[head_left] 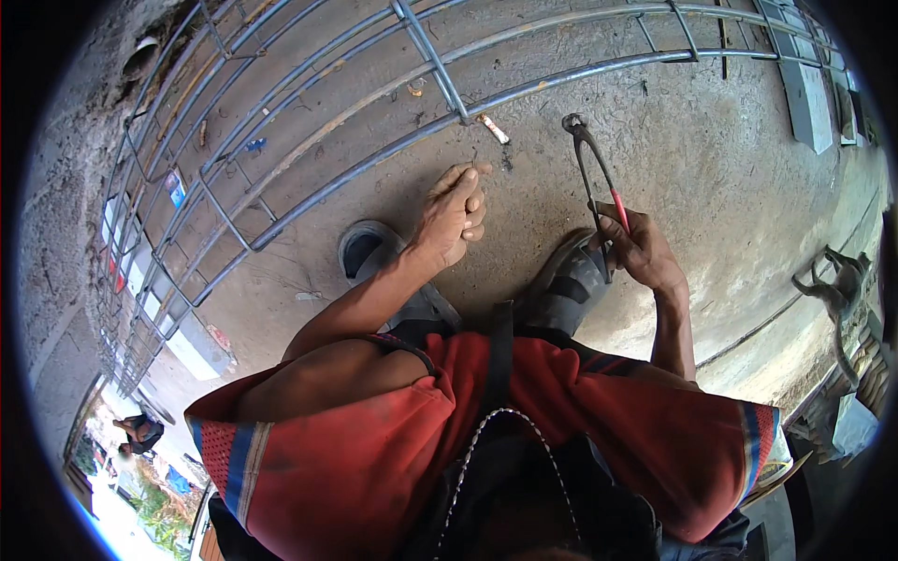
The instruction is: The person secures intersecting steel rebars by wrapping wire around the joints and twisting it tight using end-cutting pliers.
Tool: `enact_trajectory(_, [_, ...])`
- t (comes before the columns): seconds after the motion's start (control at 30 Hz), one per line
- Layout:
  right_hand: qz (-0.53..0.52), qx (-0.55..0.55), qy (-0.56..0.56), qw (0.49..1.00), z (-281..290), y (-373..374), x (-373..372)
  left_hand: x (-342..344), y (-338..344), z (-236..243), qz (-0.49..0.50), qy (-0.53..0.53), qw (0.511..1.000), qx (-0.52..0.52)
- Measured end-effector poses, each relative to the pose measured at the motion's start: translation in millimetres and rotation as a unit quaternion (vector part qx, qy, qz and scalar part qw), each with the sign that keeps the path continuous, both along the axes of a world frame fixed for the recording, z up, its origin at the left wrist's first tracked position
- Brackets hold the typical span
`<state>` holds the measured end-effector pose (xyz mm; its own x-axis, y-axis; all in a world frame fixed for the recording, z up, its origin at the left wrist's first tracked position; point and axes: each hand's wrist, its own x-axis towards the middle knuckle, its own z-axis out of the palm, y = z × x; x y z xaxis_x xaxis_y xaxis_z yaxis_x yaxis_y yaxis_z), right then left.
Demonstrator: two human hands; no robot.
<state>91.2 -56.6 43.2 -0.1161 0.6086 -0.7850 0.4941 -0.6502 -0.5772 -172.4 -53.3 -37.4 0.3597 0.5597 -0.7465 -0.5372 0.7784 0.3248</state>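
Note:
My right hand (645, 248) grips the handles of long black pincers (591, 168) with a red-sleeved handle, jaws pointing up and away from me. My left hand (452, 215) reaches toward the steel rebar cage (318, 103) lying on the concrete floor, its fingers pinched together below a bar crossing; whether it holds a thin wire I cannot tell. I squat in red shorts with both sandalled feet on the floor beneath my hands.
The rebar cage runs from the left edge to the top right. A small pale stub (494, 129) lies near a bar joint. A cat (834, 280) walks at the right. Another person (140, 432) crouches at the lower left.

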Motion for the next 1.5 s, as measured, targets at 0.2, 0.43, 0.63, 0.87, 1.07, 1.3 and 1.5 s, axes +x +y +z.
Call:
enact_trajectory(0.2, [0.230, 0.468, -0.159, 0.838, 0.4, 9.4, -69.2, -22.3, -18.2, 22.0, -0.188, 0.179, 0.950, 0.175])
enact_trajectory(0.43, [0.429, 0.483, -0.021, 0.763, -4.1, 4.1, -79.8, -23.5, -8.5, 40.1, -0.272, -0.005, 0.941, 0.203])
enact_trajectory(0.63, [0.403, 0.518, 0.004, 0.755, 3.8, 11.6, -69.5, -55.3, -4.6, 62.7, -0.313, -0.080, 0.940, 0.107])
enact_trajectory(0.87, [0.388, 0.409, 0.147, 0.813, 19.0, -1.3, -64.3, -70.4, 3.7, 67.3, -0.537, -0.137, 0.814, 0.174])
enact_trajectory(1.07, [0.348, 0.191, 0.267, 0.878, 38.2, 13.1, -61.9, -62.7, -2.7, 86.9, -0.517, -0.011, 0.758, 0.397])
enact_trajectory(1.3, [0.335, 0.241, 0.183, 0.892, 42.0, 16.7, -56.3, -55.2, -15.2, 83.2, -0.449, 0.231, 0.663, 0.552])
enact_trajectory(1.5, [-0.038, 0.173, 0.355, 0.918, 22.4, 2.5, -72.0, -49.9, -6.4, 99.2, -0.335, -0.068, 0.897, 0.281])
